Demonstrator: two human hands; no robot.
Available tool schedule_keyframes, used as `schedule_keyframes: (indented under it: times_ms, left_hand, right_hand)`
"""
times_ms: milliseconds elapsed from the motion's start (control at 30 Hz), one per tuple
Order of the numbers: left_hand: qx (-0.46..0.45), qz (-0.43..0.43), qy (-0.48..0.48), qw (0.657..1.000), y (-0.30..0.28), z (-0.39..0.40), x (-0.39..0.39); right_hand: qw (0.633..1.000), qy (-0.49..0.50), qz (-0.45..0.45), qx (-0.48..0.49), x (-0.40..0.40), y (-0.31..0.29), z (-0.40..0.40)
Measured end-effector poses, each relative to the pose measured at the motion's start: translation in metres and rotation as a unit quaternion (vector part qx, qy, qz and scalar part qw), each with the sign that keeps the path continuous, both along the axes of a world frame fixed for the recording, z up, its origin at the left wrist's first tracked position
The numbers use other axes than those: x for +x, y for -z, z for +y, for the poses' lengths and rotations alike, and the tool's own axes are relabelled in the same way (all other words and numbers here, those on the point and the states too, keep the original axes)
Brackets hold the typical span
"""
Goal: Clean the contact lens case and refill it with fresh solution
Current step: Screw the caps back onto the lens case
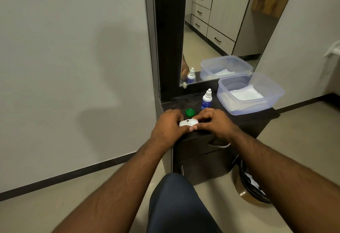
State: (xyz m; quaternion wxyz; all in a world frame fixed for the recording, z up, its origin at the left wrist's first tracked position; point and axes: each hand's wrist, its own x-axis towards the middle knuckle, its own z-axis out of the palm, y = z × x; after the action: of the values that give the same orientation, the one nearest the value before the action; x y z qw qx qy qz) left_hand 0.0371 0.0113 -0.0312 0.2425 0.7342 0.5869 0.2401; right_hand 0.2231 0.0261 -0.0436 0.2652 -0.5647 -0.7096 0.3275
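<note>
Now on the dark cabinet [239, 122], near its front left corner: white lens case [188, 122], pinched between both hands. Left hand [168, 122] curled over the case's left end, fingers bent down around it, thumb along the near side. Right hand [214, 121] closed on the right end, thumb tip [195, 127] pressed at the near edge and meeting the left thumb, fingertips arched over the far side. Both grips narrow and tight on the case; whether either well is capped or open, cannot tell under the fingers. Just behind the case, apart from it: green cap [190, 112], lying flat, hollow side up. Right of the cap and a little farther back: solution bottle [206, 100], upright, white nozzle capped, blue label. Farther right, filling the cabinet's back right: clear tub [276, 94], lidless, folded white tissue [246, 93] inside. Behind, a mirror [220, 30] repeating bottle and tub, with drawers reflected deeper in. Below right, on the floor beside the cabinet: bin [252, 188] with a black liner. Bottom centre: knee [176, 205] in dark trousers, between both forearms.
</note>
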Motion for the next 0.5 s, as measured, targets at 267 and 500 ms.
schedule_keyframes:
  times_ms: [267, 500]
  left_hand:
    - [0.005, 0.058, 0.029, 0.998, 0.0056, 0.0053, -0.0016]
    - [0.026, 0.084, 0.024, 0.996, 0.0085, 0.0072, 0.0048]
  right_hand:
    - [1.000, 0.001, -0.005, -0.002, -0.0005, -0.0007, 0.0004]
    - [1.000, 0.001, -0.005, -0.001, -0.0011, -0.0011, -0.0004]
